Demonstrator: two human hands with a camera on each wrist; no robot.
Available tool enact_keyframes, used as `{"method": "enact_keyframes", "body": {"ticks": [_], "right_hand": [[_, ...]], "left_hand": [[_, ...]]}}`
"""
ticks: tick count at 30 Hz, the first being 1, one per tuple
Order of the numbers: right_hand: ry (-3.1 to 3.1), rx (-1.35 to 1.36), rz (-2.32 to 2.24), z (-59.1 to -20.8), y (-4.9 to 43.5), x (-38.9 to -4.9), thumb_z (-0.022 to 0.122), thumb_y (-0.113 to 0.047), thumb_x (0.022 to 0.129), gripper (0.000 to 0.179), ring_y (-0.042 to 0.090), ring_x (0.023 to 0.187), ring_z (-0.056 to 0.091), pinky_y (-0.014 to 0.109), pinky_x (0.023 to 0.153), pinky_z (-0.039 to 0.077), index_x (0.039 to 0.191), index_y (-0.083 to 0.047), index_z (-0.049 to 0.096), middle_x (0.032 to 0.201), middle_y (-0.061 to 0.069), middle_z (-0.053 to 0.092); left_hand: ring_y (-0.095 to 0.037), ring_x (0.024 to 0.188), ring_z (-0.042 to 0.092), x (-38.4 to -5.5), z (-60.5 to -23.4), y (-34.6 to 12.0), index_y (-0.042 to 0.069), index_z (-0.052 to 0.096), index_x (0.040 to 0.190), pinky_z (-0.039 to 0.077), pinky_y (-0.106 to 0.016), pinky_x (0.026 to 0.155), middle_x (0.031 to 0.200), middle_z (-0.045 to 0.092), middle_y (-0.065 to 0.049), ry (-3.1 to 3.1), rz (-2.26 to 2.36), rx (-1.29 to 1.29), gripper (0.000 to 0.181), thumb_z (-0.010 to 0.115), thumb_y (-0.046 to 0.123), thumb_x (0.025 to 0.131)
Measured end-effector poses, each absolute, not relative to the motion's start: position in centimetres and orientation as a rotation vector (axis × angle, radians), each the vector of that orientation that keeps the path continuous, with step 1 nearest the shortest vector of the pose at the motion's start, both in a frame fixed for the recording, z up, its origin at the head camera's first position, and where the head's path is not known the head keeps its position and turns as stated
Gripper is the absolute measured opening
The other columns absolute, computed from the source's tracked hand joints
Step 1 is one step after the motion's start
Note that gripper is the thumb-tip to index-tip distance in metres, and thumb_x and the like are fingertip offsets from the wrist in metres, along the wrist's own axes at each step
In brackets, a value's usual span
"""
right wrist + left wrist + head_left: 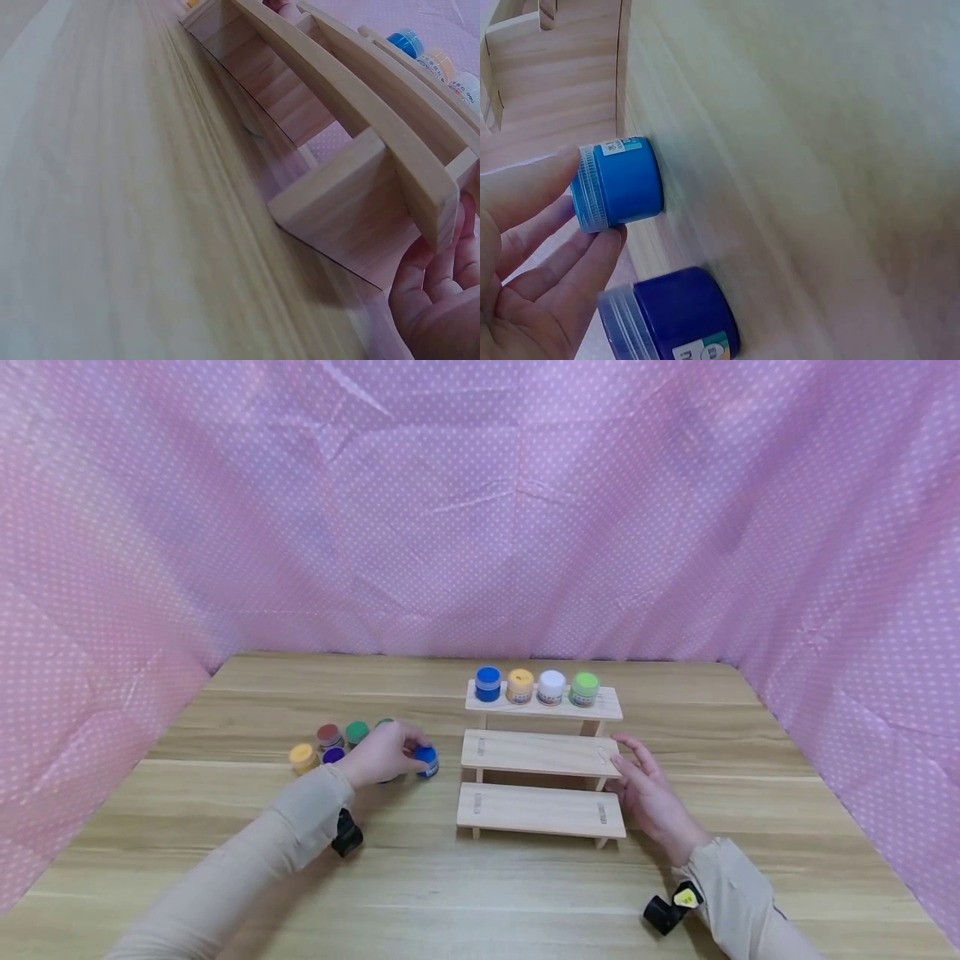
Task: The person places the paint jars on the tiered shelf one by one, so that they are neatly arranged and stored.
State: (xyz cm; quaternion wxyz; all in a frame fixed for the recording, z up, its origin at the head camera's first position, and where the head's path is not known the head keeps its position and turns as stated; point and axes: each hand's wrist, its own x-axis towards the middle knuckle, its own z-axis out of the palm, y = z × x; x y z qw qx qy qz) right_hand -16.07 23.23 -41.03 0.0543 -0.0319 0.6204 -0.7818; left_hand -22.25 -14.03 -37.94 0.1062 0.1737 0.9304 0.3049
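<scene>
Just left of the three-tier pale wooden rack [540, 752], the left hand [381, 756] pinches a small round blue plastic jar [430, 766] by its lid, probably the easiest bit to grab; the right hand [656, 800] grips the rack's end, likely to steady it.

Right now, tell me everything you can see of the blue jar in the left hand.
The blue jar is small, round and bright blue, apparently plastic, with a ribbed, see-through band around its lid and a pale printed label on its side. The lid is on. The left hand pinches it around the lid. It is roughly upright, lid up, left of the wooden stand. Whether its base touches the table is hard to tell.
</scene>
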Motion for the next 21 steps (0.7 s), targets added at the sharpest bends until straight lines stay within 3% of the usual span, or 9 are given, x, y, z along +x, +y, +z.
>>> {"method": "enact_keyframes", "body": {"ticks": [14,21], "right_hand": [[1.848,-0.113,-2.395,-41.3,23.3,-16.2,0.046,-0.014,0.100,0.024,0.004,0.086,0.063,0.020,0.076,0.050,0.111,-0.035,0.052,0.094,-0.012,0.066],[1.852,-0.149,-2.398,-41.3,23.4,-16.1,0.044,-0.014,0.101,0.023,0.004,0.087,0.062,0.020,0.076,0.049,0.116,-0.030,0.050,0.096,-0.011,0.064]], "left_hand": [[-0.020,0.099,0.064,-20.7,-38.5,-13.9,0.008,0.066,0.104,0.056,-0.035,0.087,0.103,0.067,-0.005,2.720,0.943,0.489,0.025,0.073,0.005,0.081],[-0.019,0.097,0.064,-20.1,-38.6,-13.7,0.009,0.064,0.101,0.056,-0.038,0.087,0.100,0.066,-0.003,2.702,0.990,0.491,0.023,0.073,0.004,0.081]]}}
